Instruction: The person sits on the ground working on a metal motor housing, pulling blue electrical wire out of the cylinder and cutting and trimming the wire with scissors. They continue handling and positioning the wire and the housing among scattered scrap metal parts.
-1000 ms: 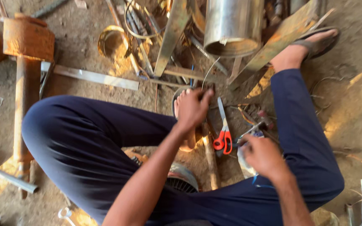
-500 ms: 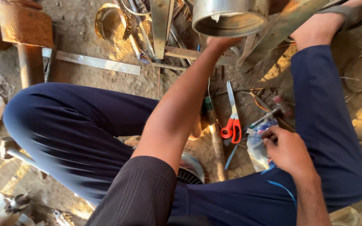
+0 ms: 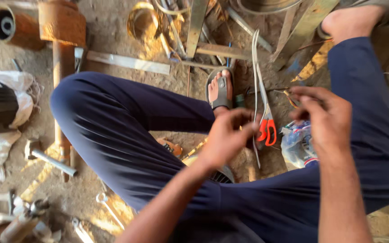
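I sit cross-legged on a dirt floor in dark blue trousers. My left hand (image 3: 228, 135) is in front of my sandalled foot (image 3: 219, 90) and pinches a thin white cord (image 3: 254, 58) that runs from the scrap metal above down past my fingers. My right hand (image 3: 323, 114) hovers just right of it, fingers curled on a small thin piece (image 3: 289, 95) that I cannot make out. Orange-handled scissors (image 3: 266, 128) lie on the ground between my hands. A crumpled plastic bag (image 3: 296, 144) sits under my right hand.
Metal strips and angle bars (image 3: 127, 62) lie scattered at the top with a brass-coloured ring (image 3: 141, 20). A rusty post (image 3: 61, 31) stands at the left beside white bags (image 3: 16, 85). A hammer (image 3: 50, 158) and a spanner (image 3: 106, 204) lie lower left. A ribbed round part (image 3: 221, 173) sits under my left forearm.
My left arm, stretched towards the far metal cylinder half a second ago, has drawn back and now holds the white cord. My right hand has risen from the plastic bag.
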{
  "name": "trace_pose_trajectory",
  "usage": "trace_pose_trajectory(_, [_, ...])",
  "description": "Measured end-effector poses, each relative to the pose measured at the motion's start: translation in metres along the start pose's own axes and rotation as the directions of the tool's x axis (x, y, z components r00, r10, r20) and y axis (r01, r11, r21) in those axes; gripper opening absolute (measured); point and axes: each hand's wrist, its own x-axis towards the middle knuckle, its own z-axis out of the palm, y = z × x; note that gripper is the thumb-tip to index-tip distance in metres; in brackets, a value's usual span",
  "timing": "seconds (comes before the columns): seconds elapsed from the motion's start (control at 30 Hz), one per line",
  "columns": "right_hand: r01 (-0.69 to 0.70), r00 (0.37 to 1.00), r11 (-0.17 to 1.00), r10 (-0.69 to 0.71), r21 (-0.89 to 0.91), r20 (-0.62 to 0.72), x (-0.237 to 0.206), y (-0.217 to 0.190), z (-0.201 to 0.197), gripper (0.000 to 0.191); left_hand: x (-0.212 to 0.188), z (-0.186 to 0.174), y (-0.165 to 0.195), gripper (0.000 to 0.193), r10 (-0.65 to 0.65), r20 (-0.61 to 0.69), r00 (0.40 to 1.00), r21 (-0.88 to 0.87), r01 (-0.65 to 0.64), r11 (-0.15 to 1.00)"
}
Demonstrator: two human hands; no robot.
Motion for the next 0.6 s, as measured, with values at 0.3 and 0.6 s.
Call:
trace_pose_trajectory(0.3, [0.127,0.983,0.991,-0.131,0.043,0.129,-0.011,-0.045,0.071,0.032,-0.043,0.016,0.031,0.022,0.205,-0.098,0.974,0.289,-0.169,0.942])
trace_pose_trajectory(0.6, [0.086,0.996,0.966,-0.092,0.243,0.014,0.038,-0.05,0.087,0.03,0.006,0.001,0.049,0.024,0.194,0.045,0.98,0.231,-0.199,0.952])
